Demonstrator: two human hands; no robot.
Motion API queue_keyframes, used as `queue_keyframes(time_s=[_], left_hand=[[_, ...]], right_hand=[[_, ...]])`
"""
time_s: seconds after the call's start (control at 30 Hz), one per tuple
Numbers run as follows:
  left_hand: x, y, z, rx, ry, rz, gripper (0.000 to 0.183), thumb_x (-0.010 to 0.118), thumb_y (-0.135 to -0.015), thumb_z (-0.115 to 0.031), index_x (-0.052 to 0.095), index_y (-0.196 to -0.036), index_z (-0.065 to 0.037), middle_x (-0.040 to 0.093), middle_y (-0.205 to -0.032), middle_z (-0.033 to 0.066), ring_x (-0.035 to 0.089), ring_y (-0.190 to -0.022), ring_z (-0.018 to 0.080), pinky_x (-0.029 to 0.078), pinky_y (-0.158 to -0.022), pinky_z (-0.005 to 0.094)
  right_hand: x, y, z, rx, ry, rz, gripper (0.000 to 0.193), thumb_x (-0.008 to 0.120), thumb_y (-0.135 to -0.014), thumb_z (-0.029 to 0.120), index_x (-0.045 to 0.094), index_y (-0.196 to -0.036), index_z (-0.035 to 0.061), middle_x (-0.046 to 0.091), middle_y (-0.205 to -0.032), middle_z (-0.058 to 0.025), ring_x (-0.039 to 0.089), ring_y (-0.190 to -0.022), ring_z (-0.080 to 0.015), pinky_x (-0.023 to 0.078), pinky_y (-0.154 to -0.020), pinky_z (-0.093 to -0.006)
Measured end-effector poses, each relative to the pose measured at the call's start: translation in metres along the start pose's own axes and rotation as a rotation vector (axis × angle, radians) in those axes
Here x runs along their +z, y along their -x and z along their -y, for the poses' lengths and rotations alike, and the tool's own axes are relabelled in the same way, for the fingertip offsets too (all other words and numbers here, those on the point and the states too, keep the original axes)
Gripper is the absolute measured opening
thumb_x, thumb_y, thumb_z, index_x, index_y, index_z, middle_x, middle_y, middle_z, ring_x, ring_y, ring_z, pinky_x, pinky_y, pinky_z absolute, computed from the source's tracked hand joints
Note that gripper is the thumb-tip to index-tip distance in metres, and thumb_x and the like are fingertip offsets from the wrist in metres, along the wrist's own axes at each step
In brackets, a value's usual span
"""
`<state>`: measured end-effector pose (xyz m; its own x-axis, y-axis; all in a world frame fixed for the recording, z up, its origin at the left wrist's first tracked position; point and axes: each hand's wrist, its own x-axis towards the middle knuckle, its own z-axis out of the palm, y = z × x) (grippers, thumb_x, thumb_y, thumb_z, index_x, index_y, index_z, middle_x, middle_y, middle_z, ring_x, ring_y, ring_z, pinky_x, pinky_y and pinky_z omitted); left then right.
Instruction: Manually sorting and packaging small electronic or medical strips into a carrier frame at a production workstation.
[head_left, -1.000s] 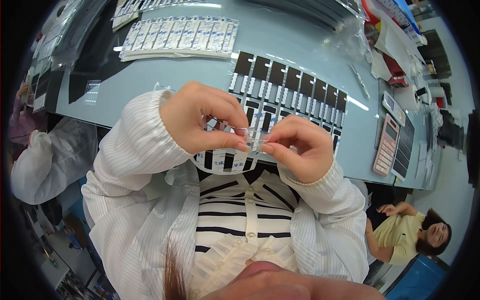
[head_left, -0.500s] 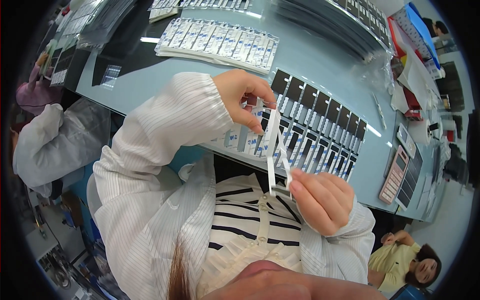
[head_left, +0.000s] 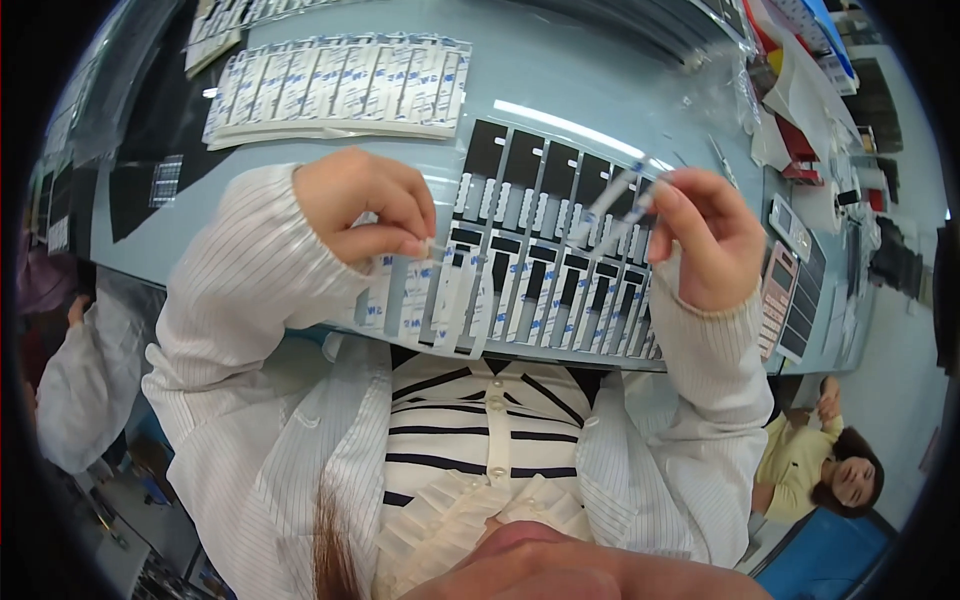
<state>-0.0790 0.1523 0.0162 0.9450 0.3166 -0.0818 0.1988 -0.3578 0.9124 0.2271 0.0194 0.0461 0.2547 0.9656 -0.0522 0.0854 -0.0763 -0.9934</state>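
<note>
While my right hand [head_left: 712, 240] pinches a clear film [head_left: 622, 205] with blue marks between thumb and finger, my left hand [head_left: 368, 205] pinches a thin white frame [head_left: 455, 290] near its top. My two hands are well apart. The film is up over a row of black-topped strips [head_left: 522, 160]. It looks blurry, so I can't tell if it is one piece or two. The frame is at the left end of that row, near the front edge of the surface [head_left: 570, 75]. I can't tell if it touches what is under it.

Up past my left hand, I see a pile of white sheets [head_left: 340, 85] with blue marks. Over on the right, a pink calculator [head_left: 777, 285] lies beside a dark panel [head_left: 804, 310], and a pen [head_left: 722, 162] lies farther up. Past the right side, I see a person in a yellow shirt [head_left: 795, 460].
</note>
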Motion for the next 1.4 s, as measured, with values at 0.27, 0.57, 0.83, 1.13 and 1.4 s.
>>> queue_keyframes(time_s=[0.27,0.57,0.83,1.13,1.4], left_hand=[[0.018,0.001,-0.008,-0.026,-0.194,-0.132,0.011,0.076,-0.082,-0.013,0.072,-0.079,-0.004,0.066,-0.074,0.0085,0.065,-0.068,0.0291,0.052,-0.063,0.0372],[0.027,0.004,-0.017,0.163,-0.388,-0.163,0.019,0.079,-0.071,-0.005,0.065,-0.083,-0.001,0.068,-0.105,0.0172,0.059,-0.068,0.0273,0.050,-0.062,0.0364],[0.036,0.001,-0.014,0.184,-0.482,-0.167,0.028,0.080,-0.060,-0.009,0.064,-0.082,0.000,0.070,-0.107,0.0176,0.061,-0.069,0.0251,0.049,-0.056,0.0356],[0.036,0.000,-0.021,0.150,-0.536,-0.166,0.022,0.076,-0.065,-0.011,0.063,-0.078,0.000,0.068,-0.102,0.0150,0.062,-0.075,0.0227,0.049,-0.059,0.0347],[0.037,-0.002,-0.017,0.172,-0.526,-0.186,0.028,0.078,-0.061,-0.014,0.063,-0.080,-0.001,0.070,-0.105,0.0164,0.061,-0.069,0.0229,0.045,-0.052,0.0343]], right_hand=[[0.043,-0.043,-0.020,0.264,-0.104,0.244,0.018,0.074,-0.091,0.009,0.068,-0.104,-0.0028,0.072,-0.086,-0.0093,0.060,-0.054,-0.0095,0.044,-0.050,-0.0197],[0.057,-0.048,-0.030,0.318,-0.140,0.306,0.017,0.070,-0.092,0.003,0.066,-0.107,-0.0054,0.071,-0.087,-0.0122,0.059,-0.053,-0.0080,0.045,-0.048,-0.0179],[0.055,-0.048,-0.031,0.316,-0.070,0.314,0.017,0.070,-0.092,0.004,0.067,-0.106,-0.0059,0.071,-0.089,-0.0111,0.061,-0.058,-0.0068,0.048,-0.053,-0.0190],[0.058,-0.047,-0.029,0.270,-0.025,0.281,0.015,0.071,-0.092,0.000,0.066,-0.105,-0.0059,0.071,-0.087,-0.0111,0.058,-0.055,-0.0053,0.045,-0.048,-0.0162],[0.058,-0.047,-0.033,0.255,-0.017,0.289,0.015,0.071,-0.092,0.001,0.066,-0.105,-0.0058,0.071,-0.087,-0.0112,0.058,-0.054,-0.0050,0.045,-0.048,-0.0159]])
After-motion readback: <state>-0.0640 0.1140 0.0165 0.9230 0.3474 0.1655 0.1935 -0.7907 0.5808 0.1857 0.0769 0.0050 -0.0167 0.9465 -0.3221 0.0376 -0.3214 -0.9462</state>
